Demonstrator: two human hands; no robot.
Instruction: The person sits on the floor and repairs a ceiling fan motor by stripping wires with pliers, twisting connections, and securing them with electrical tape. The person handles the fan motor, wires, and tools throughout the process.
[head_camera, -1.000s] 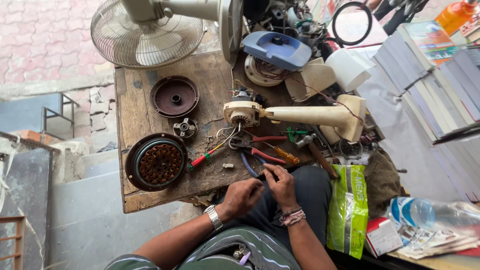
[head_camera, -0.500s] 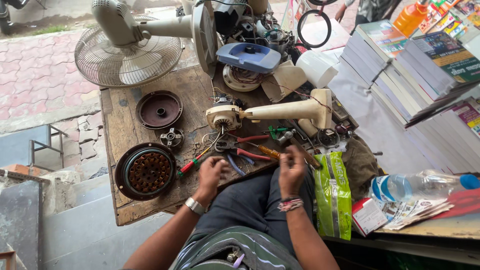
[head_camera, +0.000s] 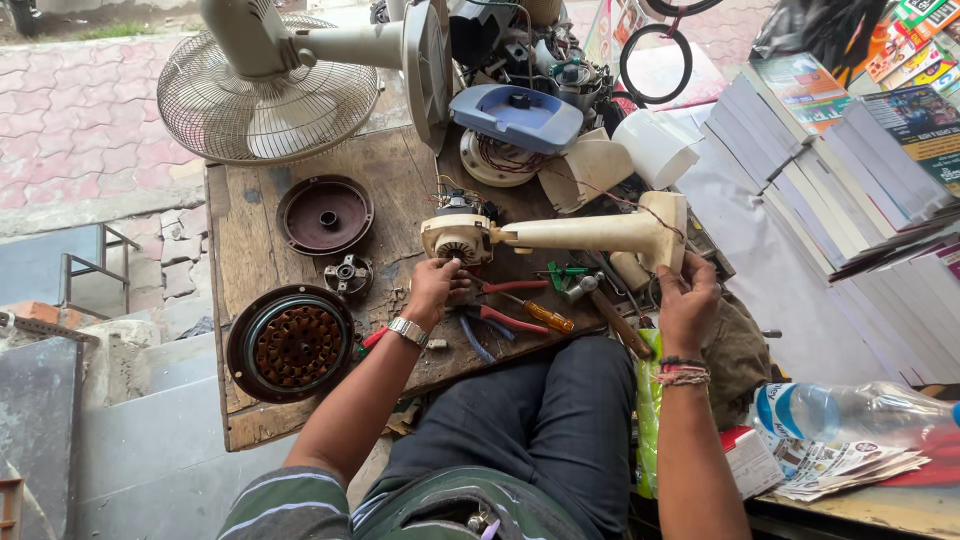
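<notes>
while the person sits at the wooden workbench (head_camera: 240, 260), the head view looks down on both arms reaching out over it. the left hand (head_camera: 437, 288) has a silver watch (head_camera: 408, 330) on its wrist. its fingers are curled and touch the round motor end (head_camera: 458, 238) of a cream fan body (head_camera: 570, 233). i cannot tell if they really grip it or just press on it. the right hand (head_camera: 688, 303) has bead bands on its wrist, and its fingers are bent around the fat far end of the same fan body, near a thin wire. the fan body lies on its side across the bench, between the two hands.

just below it lie tools: pliers with red handles (head_camera: 505, 318), a screwdriver with an orange handle (head_camera: 548, 317), and a green tool (head_camera: 562, 272). to the left sits a big round motor with copper coils (head_camera: 292, 345), a dark round cover (head_camera: 324, 214) above it, and a small metal bearing piece (head_camera: 348, 275) between them. at the far edge stands a table fan with a wire cage (head_camera: 265, 85). a blue plastic cover (head_camera: 518, 115) sits on a coil behind the fan body. on the right are stacks of books (head_camera: 830, 170), a water bottle (head_camera: 850, 412) lying down, and a green bag (head_camera: 648, 410) beside the person's leg
</notes>
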